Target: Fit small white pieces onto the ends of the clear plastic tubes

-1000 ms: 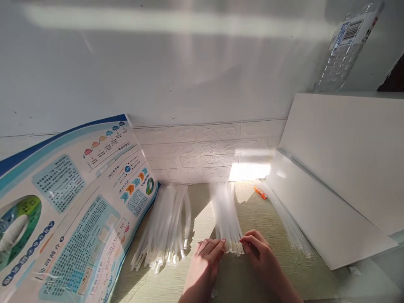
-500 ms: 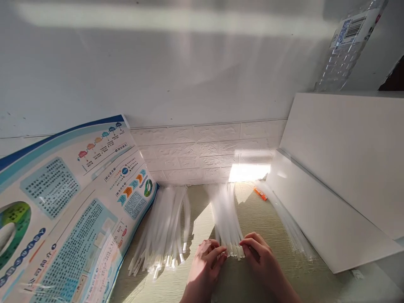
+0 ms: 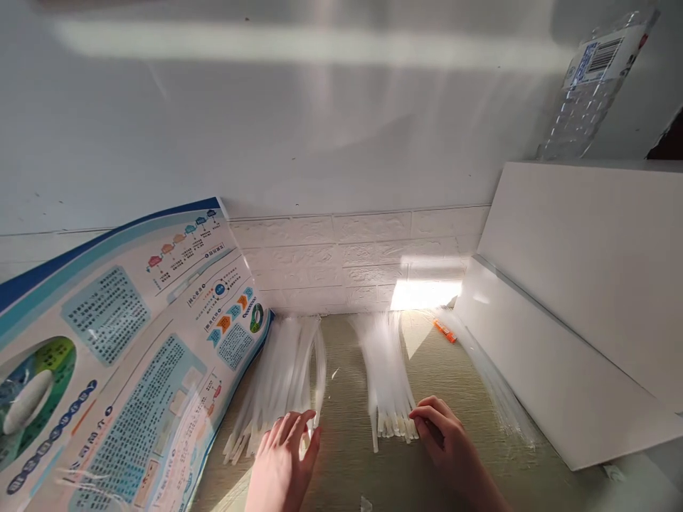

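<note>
Two fanned bundles of thin, translucent white plastic strips lie on the table, the left bundle and the middle bundle. My left hand is over the near ends of the left bundle, its thumb apart from its fingers. A strip end shows in that gap, but I see no firm grip on it. At the right edge of the middle bundle, my right hand has thumb and forefinger closed on the end of a strip. One strip sticks out nearer than its neighbours at that bundle's left edge.
A large printed poster leans along the left. White boards stand on the right, with a clear plastic bottle above them. Beside the boards lie a clear bundle and a small orange object. A brick-patterned wall is behind.
My left hand has moved left from the middle bundle to the left bundle, and its fingers have spread. My right hand stays by the middle bundle. A strip there now sticks out towards me.
</note>
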Demonstrator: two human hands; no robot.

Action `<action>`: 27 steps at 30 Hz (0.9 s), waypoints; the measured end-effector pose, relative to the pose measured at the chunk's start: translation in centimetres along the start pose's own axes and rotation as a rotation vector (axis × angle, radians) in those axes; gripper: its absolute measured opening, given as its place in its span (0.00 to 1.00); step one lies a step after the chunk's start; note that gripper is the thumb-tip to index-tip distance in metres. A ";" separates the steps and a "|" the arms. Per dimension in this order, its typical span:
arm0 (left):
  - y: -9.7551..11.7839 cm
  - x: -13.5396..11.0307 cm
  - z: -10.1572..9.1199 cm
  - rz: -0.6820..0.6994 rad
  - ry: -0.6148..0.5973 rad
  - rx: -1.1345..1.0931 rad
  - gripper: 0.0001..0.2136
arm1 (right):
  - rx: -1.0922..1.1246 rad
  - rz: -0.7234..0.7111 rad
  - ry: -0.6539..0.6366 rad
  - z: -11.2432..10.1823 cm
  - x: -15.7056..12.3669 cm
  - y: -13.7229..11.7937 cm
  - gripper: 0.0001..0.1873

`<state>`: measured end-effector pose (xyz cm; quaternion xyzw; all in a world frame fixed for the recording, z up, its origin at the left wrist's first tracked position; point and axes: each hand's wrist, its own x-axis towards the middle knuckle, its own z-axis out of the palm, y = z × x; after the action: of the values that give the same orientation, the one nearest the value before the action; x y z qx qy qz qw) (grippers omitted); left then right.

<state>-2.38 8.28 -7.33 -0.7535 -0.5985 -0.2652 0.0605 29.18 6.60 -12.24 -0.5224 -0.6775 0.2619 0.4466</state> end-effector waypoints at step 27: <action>1.6 2.3 -2.4 -0.260 0.169 -0.153 0.10 | 0.000 -0.044 0.005 0.3 0.1 0.5 0.10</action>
<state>-1.40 8.81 -3.82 -0.6472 -0.6618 -0.3778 0.0182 29.17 6.83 -12.72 -0.5079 -0.6877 0.2508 0.4540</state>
